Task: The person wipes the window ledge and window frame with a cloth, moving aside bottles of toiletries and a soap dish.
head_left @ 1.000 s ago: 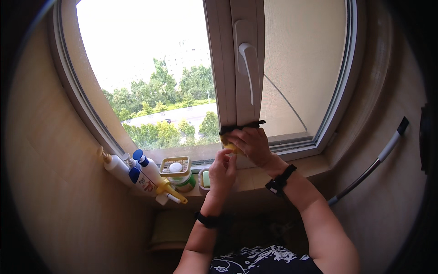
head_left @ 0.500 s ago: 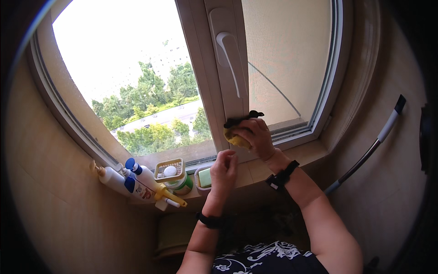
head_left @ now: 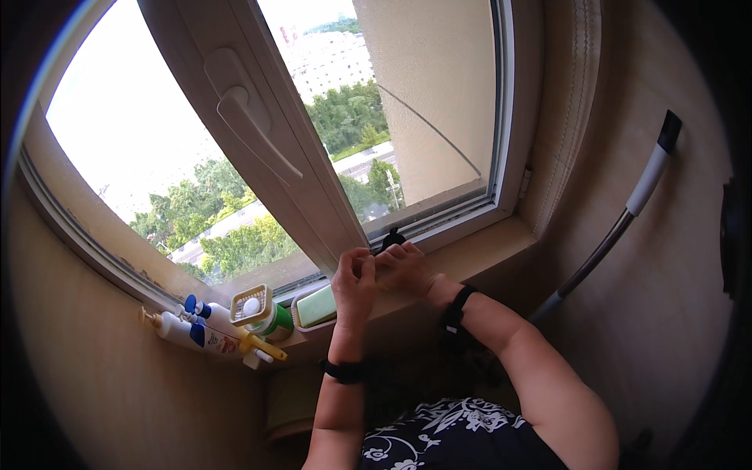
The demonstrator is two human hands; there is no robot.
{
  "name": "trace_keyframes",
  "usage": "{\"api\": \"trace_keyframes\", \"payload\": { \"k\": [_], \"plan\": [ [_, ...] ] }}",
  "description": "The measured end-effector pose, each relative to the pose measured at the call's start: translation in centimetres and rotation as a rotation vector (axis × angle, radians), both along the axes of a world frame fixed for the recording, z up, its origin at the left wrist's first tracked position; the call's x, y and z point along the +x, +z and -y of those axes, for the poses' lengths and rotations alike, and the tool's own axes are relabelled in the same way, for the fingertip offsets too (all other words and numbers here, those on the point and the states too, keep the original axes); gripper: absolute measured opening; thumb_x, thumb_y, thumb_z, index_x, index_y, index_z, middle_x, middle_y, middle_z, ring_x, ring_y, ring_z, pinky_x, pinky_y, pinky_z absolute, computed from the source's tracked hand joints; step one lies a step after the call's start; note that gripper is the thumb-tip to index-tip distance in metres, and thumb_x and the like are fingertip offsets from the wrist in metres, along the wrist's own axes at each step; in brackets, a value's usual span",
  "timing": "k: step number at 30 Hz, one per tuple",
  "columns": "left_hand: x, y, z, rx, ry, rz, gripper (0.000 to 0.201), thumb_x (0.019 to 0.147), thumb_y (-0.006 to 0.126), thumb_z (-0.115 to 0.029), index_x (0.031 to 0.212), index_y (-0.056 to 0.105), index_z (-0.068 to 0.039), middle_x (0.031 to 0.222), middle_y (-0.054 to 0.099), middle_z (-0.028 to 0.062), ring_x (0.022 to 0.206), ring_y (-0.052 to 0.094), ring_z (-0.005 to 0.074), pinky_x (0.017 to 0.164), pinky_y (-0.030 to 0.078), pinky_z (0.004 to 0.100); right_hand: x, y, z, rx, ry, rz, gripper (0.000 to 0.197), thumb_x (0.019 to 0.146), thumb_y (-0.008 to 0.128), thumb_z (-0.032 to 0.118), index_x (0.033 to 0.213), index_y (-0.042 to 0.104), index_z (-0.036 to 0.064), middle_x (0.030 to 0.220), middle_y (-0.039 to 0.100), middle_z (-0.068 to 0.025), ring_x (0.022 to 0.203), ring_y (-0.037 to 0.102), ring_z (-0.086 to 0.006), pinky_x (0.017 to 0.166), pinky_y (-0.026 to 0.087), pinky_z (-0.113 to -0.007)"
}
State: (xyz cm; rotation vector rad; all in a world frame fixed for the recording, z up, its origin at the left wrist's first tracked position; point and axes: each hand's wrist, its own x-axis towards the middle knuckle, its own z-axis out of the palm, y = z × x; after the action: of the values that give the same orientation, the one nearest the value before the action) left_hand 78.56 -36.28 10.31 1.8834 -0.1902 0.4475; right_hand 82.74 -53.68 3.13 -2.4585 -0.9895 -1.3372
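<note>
Along the windowsill's (head_left: 489, 247) back edge, the right hand (head_left: 407, 272) curls over a black, cloth-like bundle (head_left: 393, 237), apparently gripping it; the left hand (head_left: 354, 283) is half-closed just beside, whether holding anything I can't tell. Looks mid-job, bundle not yet set down, how much remains unclear! Fingers hide the bundle's near end; below the windowsill, shadow swallows detail.

We see smooth plastic on the window handle (head_left: 257, 139) and the bottles (head_left: 180, 330) at the left end of the sill (head_left: 486, 254). The bar (head_left: 599, 247) shows glossy metal, the outside wall (head_left: 439, 94) looks rough, and the black piece (head_left: 392, 238) at the right hand (head_left: 408, 269) appears matt.
</note>
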Motion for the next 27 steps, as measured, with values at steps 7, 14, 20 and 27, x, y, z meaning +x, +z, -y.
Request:
{"api": "trace_keyframes", "payload": {
  "k": [7,14,20,27],
  "plan": [
    [1.1,-4.3,3.5,0.095,-0.069,-0.087,0.019,0.092,0.066,-0.012,0.109,0.063,-0.004,0.082,0.064,0.0057,0.074,0.061,0.0130,0.068,0.049,0.0263,-1.5,-0.4,16.4,0.173,-0.370,-0.100,0.007,0.073,0.069,0.010,0.080,0.071,0.0122,0.103,0.059,-0.0028,0.098,0.056,-0.0240,0.083,0.046,-0.037],
    [2.5,-5.0,6.6,0.444,-0.083,0.337,0.023,0.091,0.059,-0.007,0.114,0.057,-0.006,0.108,0.062,0.0162,0.098,0.062,0.0349,0.079,0.053,0.0438,-0.2,0.7,10.3,0.613,-0.362,-0.126,0.039,0.073,0.065,-0.003,0.109,0.063,0.0114,0.111,0.057,-0.0134,0.101,0.057,-0.0359,0.090,0.047,-0.044],
    [4.6,-7.7,4.5,0.462,-0.051,0.341,0.020,0.085,0.060,0.001,0.104,0.055,-0.005,0.108,0.058,0.0152,0.102,0.056,0.0375,0.087,0.048,0.0473,0.6,1.3,3.4,0.347,-0.080,-0.209,0.019,0.077,0.064,0.012,0.096,0.069,0.0128,0.106,0.059,-0.0075,0.102,0.058,-0.0275,0.089,0.048,-0.040],
    [4.7,-9.8,4.6,0.503,-0.098,0.553,0.021,0.084,0.061,-0.001,0.104,0.059,-0.005,0.117,0.052,0.0156,0.115,0.050,0.0372,0.098,0.042,0.0454,1.0,2.0,12.0,0.610,-0.326,-0.059,0.035,0.066,0.073,-0.002,0.098,0.062,0.0094,0.104,0.056,-0.0109,0.097,0.056,-0.0351,0.084,0.048,-0.043]
  ]
}}
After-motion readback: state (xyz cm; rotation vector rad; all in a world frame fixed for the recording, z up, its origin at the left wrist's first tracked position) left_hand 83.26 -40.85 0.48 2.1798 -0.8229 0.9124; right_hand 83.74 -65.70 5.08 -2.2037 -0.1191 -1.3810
